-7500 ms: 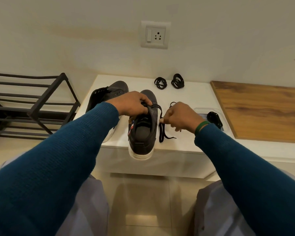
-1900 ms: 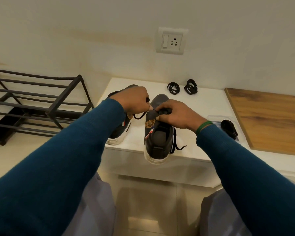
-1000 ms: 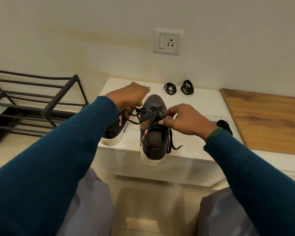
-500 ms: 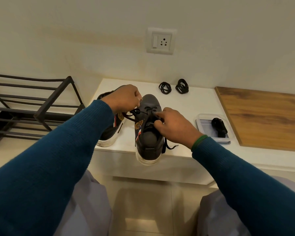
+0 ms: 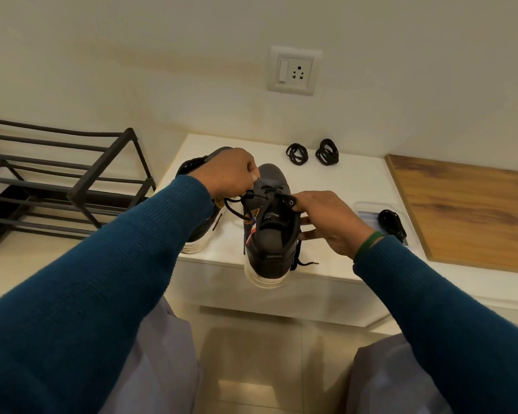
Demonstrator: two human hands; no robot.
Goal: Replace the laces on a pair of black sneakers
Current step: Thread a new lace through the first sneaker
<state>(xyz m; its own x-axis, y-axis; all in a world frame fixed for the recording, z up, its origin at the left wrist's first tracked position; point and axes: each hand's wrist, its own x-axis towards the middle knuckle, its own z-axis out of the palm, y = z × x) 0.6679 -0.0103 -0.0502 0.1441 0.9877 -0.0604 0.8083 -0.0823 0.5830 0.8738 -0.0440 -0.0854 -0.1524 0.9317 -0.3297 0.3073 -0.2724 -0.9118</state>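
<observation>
White shelf | left hand pinches lace | right hand pinches eyelet flap | sneaker between both hands

A home entryway: metal shoe rack beside a low white bench

Black sneaker upright, toe away, lace loosely threaded; second sneaker just left
</observation>
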